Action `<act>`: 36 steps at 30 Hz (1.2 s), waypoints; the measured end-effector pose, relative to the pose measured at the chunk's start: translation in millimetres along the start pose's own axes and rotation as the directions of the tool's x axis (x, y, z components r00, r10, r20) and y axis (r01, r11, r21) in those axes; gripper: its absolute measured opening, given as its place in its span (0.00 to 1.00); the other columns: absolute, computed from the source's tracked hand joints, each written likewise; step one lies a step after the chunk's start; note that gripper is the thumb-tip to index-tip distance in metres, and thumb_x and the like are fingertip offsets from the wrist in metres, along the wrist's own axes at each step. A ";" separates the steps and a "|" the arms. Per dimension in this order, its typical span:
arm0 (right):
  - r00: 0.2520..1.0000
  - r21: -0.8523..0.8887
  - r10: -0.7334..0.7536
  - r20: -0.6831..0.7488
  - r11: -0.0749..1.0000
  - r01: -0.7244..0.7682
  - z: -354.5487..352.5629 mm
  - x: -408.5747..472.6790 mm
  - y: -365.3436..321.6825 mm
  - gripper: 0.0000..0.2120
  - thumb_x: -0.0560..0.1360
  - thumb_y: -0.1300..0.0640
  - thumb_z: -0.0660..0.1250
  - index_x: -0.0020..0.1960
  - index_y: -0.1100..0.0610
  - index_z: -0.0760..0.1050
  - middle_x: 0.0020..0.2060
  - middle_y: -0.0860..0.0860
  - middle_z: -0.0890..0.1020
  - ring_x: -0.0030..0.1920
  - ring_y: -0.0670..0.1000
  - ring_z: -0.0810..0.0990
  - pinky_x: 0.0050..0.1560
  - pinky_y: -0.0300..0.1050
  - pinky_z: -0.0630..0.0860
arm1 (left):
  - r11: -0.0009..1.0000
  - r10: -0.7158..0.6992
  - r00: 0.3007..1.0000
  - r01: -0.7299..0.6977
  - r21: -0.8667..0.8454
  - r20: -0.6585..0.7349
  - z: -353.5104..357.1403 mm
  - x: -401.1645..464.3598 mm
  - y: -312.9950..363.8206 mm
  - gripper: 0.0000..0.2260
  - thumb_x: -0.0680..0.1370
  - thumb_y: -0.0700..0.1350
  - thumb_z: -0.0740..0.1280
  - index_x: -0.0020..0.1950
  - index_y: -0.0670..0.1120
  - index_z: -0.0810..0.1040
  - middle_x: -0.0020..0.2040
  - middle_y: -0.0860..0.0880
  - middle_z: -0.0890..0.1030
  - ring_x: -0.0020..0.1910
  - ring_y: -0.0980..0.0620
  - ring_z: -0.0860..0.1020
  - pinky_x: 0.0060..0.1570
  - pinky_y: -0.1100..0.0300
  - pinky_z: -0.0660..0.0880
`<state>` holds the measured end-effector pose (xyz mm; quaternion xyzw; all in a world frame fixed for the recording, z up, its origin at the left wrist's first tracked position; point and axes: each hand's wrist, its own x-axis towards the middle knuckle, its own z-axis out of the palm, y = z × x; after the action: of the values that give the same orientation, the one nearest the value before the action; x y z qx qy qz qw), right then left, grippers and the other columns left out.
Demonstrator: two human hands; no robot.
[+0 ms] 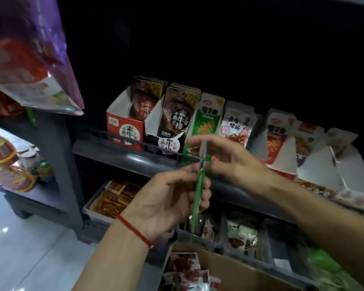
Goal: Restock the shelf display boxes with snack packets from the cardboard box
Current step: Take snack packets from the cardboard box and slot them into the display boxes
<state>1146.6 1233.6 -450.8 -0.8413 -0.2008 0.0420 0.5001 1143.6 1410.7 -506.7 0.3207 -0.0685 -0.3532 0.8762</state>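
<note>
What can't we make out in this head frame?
- Green packet: held edge-on between left hand and right hand, so its face is unreadable.
- Cardboard box: cut off by the bottom edge; contents mostly unseen.
- Shelf back above the display boxes: lost in darkness.
- Lower right corner: motion blur.

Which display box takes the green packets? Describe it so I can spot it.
Start at the upper shelf and its row of display boxes. From the red box at the left end, count to the third, the green box. It is the row's only green one, between a black box and a white one.
</note>
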 end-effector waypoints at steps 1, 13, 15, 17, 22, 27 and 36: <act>0.999 0.020 0.012 0.036 1.000 -0.013 -9.2 -2.6 -2.9 0.16 0.78 0.70 0.66 0.65 0.61 0.75 0.61 0.56 0.81 0.60 0.51 0.81 0.61 0.52 0.80 | 0.999 -0.016 0.999 0.018 -0.039 0.049 1.9 1.6 -2.6 0.13 0.72 0.36 0.71 0.57 0.38 0.80 0.42 0.39 0.79 0.33 0.47 0.77 0.33 0.57 0.76; 0.850 -0.534 -0.235 -0.472 0.843 -0.064 -104.5 62.5 -26.5 0.11 0.82 0.53 0.66 0.62 0.56 0.77 0.51 0.56 0.83 0.48 0.55 0.84 0.51 0.55 0.82 | 0.901 0.432 0.827 -0.409 0.141 -0.360 -15.2 -2.7 29.5 0.19 0.84 0.52 0.58 0.69 0.43 0.76 0.62 0.37 0.83 0.65 0.38 0.79 0.68 0.40 0.73; 0.830 -0.629 -0.251 -0.499 0.763 -0.147 -108.7 82.4 -24.2 0.12 0.82 0.51 0.65 0.62 0.54 0.77 0.49 0.56 0.83 0.49 0.55 0.82 0.50 0.51 0.79 | 0.904 0.427 0.824 -0.375 0.206 -0.373 -11.7 -2.1 25.9 0.18 0.84 0.51 0.59 0.68 0.42 0.77 0.62 0.37 0.82 0.64 0.38 0.80 0.65 0.40 0.76; 0.838 -0.696 -0.234 -0.492 0.685 -0.217 -107.3 99.3 -20.3 0.11 0.82 0.51 0.64 0.62 0.54 0.76 0.49 0.57 0.80 0.50 0.57 0.80 0.46 0.49 0.74 | 0.903 0.425 0.817 -0.353 0.245 -0.389 -9.0 -1.8 23.7 0.17 0.84 0.50 0.59 0.66 0.42 0.78 0.61 0.37 0.83 0.62 0.38 0.81 0.63 0.40 0.77; 0.860 -0.735 -0.172 -0.481 0.613 -0.288 -94.7 127.8 3.9 0.15 0.81 0.53 0.64 0.67 0.51 0.74 0.57 0.57 0.79 0.53 0.59 0.79 0.46 0.48 0.73 | 0.903 0.415 0.805 -0.309 0.298 -0.424 -11.0 0.6 23.3 0.14 0.84 0.49 0.61 0.62 0.43 0.80 0.56 0.41 0.86 0.60 0.41 0.82 0.60 0.42 0.80; 0.856 -0.774 -0.103 -0.507 0.490 -0.400 -84.4 140.3 28.7 0.18 0.80 0.50 0.65 0.69 0.50 0.73 0.61 0.60 0.79 0.57 0.64 0.79 0.54 0.55 0.79 | 0.910 0.403 0.798 -0.298 0.288 -0.448 -12.0 -0.4 23.0 0.13 0.83 0.47 0.63 0.61 0.43 0.81 0.54 0.41 0.86 0.58 0.41 0.83 0.58 0.45 0.81; 0.811 -0.772 -0.201 -0.549 0.494 -0.401 -87.5 143.5 36.6 0.12 0.79 0.53 0.67 0.62 0.52 0.75 0.56 0.56 0.79 0.55 0.61 0.77 0.51 0.52 0.73 | 0.908 0.408 0.784 -0.292 0.301 -0.469 -10.0 0.3 22.0 0.11 0.83 0.46 0.63 0.58 0.44 0.81 0.52 0.41 0.87 0.57 0.40 0.83 0.58 0.44 0.81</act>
<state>1312.6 1200.6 -420.1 -0.9562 0.0188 -0.2888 0.0427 1159.9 1427.7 -501.2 0.4773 0.0758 -0.0738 0.8724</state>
